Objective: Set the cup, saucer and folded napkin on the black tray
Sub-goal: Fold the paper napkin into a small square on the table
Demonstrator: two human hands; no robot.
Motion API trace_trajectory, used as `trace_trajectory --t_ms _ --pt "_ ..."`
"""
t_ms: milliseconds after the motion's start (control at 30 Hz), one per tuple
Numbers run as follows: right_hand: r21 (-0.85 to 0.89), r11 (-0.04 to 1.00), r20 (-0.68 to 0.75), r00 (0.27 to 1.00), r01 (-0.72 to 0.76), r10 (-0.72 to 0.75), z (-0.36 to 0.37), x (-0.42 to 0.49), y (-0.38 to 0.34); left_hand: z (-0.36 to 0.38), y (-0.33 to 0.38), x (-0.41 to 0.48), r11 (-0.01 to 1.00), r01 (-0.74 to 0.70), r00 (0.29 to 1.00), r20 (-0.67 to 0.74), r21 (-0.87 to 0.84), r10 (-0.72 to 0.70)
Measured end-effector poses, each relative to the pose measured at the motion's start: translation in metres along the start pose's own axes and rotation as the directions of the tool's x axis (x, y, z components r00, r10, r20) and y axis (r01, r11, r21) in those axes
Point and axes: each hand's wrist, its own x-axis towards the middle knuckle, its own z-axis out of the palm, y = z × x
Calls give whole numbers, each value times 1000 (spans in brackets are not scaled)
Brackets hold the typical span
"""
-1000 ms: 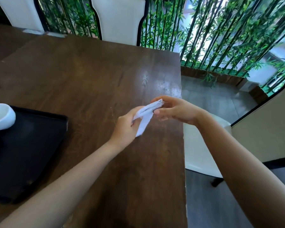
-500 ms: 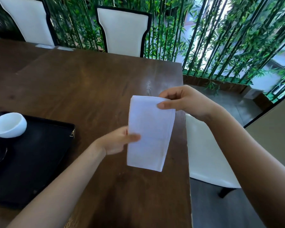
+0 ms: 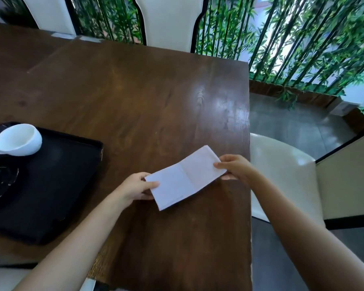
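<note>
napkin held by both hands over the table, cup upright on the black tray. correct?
Not quite: the head view shows the cup lying tipped on its side on the black tray, not upright. The napkin is held by the left hand and right hand over the table.

Wooden table (image 3: 156, 97), white chairs (image 3: 168, 19), perhaps artificial bamboo (image 3: 292, 38)

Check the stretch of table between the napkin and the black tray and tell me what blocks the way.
Nothing visible blocks it. The napkin is held at its ends by the left hand and right hand, and only bare table lies between it and the black tray. The cup lies tipped at the tray's far left; the near right part is free.
</note>
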Motion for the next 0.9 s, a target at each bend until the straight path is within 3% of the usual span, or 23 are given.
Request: trace_trajectory --t_ms 67,133,200,300,367,500,567,733,900 --pt "-10 999 -47 998 -34 34 12 5 15 7 -2 2 999 -28 990 -134 40 33" --pt "-63 997 -85 996 -41 36 19 7 24 18 -8 -1 937 -88 937 -291 338 193" --pt "-105 994 -122 992 -27 14 23 8 29 39 -17 -8 751 -120 846 -329 649 419" --pt "-148 989 -171 985 -11 -14 23 9 30 75 -28 -14 492 -115 796 -216 863 565" --pt "-157 987 -183 983 -18 -11 22 9 31 90 -33 -12 413 -64 791 -206 909 576" --pt "-176 984 -181 983 -21 -11 20 9 34 95 -38 -5 380 19 803 -240 925 546" --pt "-192 981 -192 981 -3 -34 21 9 37 95 -39 -2 362 -25 799 -199 932 567" --pt "-255 964 -216 968 70 -127 22 7 42 97 -35 12 203 -278 806 113 939 582" --pt "-291 950 -217 959 113 -180 21 4 47 92 -40 19 172 -296 825 160 940 542"
